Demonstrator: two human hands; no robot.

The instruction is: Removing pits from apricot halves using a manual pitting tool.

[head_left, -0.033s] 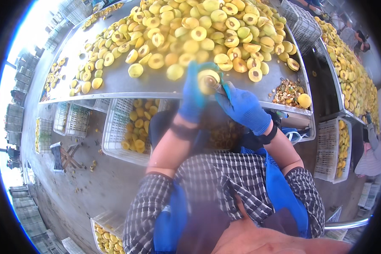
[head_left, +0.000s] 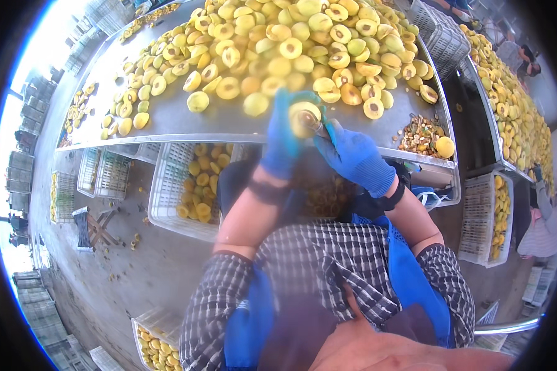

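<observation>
In the head view, looks partway through one fruit half (head_left: 303, 120), held near the front edge of the surface (head_left: 229, 125) with a tool (head_left: 319, 128) at its middle. Leaves a large heap of halves (head_left: 291, 48) ahead, many with dark centres; shows scraps (head_left: 416, 133) gathered at the right corner and yellow fruit (head_left: 203, 185) already in a crate (head_left: 164, 198) below. Points left hand (head_left: 283, 133) forward, fingers blurred but clamped around the half; angles right hand (head_left: 353, 151) inward, fingers clamped on the tool.

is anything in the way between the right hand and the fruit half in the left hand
Only the tool held in the right hand: it reaches to the cut face of the fruit half in the left hand. Nothing else visible stands between.
</observation>
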